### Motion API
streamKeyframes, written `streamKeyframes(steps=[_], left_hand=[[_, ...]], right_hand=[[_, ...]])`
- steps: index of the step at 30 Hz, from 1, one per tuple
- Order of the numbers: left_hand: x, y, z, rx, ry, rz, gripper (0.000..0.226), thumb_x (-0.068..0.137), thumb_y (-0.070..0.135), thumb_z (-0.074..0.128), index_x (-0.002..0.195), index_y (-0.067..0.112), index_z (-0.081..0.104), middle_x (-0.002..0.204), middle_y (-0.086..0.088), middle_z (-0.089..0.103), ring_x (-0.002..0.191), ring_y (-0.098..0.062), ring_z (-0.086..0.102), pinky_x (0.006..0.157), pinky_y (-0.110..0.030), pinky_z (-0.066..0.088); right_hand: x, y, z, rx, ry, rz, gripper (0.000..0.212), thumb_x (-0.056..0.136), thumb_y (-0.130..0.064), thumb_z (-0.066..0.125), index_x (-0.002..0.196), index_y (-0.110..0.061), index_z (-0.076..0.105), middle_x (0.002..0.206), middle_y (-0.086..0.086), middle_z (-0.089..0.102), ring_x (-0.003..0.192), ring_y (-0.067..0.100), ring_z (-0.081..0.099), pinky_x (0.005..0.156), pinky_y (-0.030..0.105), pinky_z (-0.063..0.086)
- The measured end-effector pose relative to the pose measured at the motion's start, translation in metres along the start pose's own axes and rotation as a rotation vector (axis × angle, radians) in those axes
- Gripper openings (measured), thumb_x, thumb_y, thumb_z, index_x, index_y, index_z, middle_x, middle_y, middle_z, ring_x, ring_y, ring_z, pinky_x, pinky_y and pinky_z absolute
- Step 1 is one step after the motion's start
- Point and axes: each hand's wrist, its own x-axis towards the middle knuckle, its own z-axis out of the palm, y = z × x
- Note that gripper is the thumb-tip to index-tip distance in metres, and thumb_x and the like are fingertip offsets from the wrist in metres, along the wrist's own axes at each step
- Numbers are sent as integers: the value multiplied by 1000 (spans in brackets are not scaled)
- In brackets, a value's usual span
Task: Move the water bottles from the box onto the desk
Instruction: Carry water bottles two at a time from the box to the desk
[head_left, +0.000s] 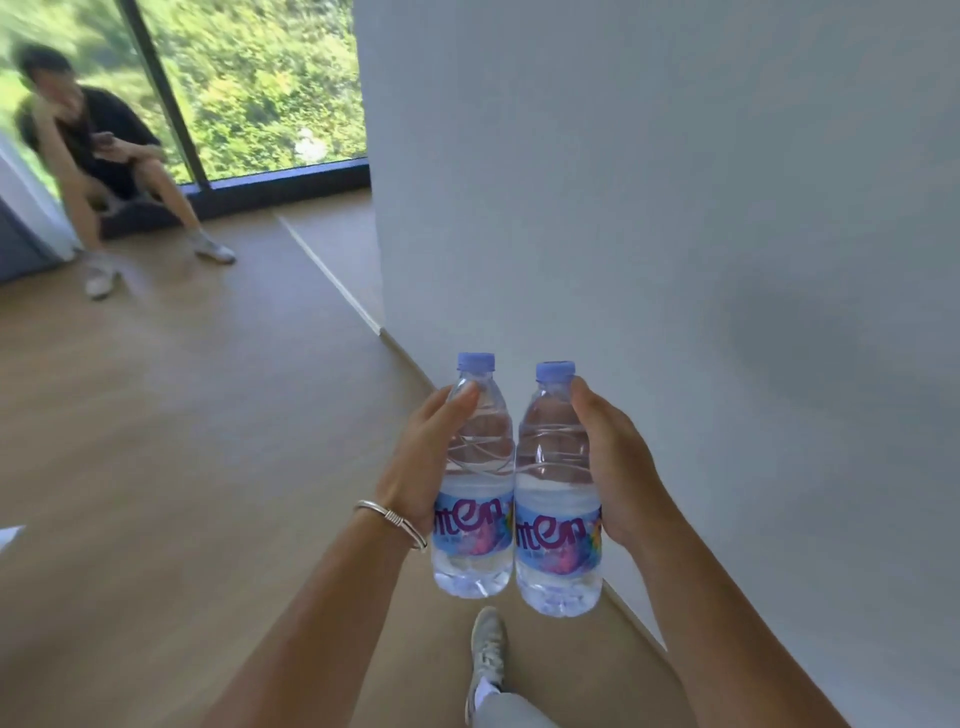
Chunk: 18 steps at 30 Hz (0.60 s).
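Two clear water bottles with pale blue caps and blue-pink labels are held upright side by side in front of me, touching each other. My left hand (426, 457) grips the left bottle (475, 499) around its upper body. My right hand (613, 457) grips the right bottle (558, 514) the same way. Both bottles hang in the air above the wooden floor, close to a white wall. Neither a box nor a desk is in view.
A white wall (675, 208) fills the right side, its corner and baseboard (337, 275) running toward me. Wooden floor (182, 441) lies to the left. A person (98, 150) sits by a large window at the far left. My foot (488, 654) shows below the bottles.
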Motion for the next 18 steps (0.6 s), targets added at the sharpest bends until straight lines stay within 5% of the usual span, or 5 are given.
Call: streamKeyframes(steps=[4,9,13,18], left_hand=[[18,29,-57,-38,187,40,32,87,37,62,104,11,67,96,-17,71,78,-29,70,68,-35,58],[59,66,-111,-59,320,117,27,80,38,64,92,14,66,81,-9,72,68,-24,69,63,-32,56],[102,102,-145,-53,431,139,29,80,38,64,94,13,64,78,-7,70,66,-23,68,62,-31,56],[144,139,-192,-86,525,157,38,78,41,65,101,10,62,82,-10,70,68,-24,69,62,-32,57]], right_hand=[[53,-9,66,-7,-167,24,39,104,-36,41,87,-15,69,68,-1,74,59,14,71,50,20,53],[128,-21,135,-26,-307,47,42,103,-41,42,94,-13,71,77,4,76,68,19,74,58,26,57],[190,-45,188,4,-394,59,39,103,-37,44,103,-7,69,75,6,75,61,18,72,49,24,54],[252,-70,253,-2,-508,75,41,103,-38,45,79,-16,70,67,2,74,57,16,71,49,21,53]])
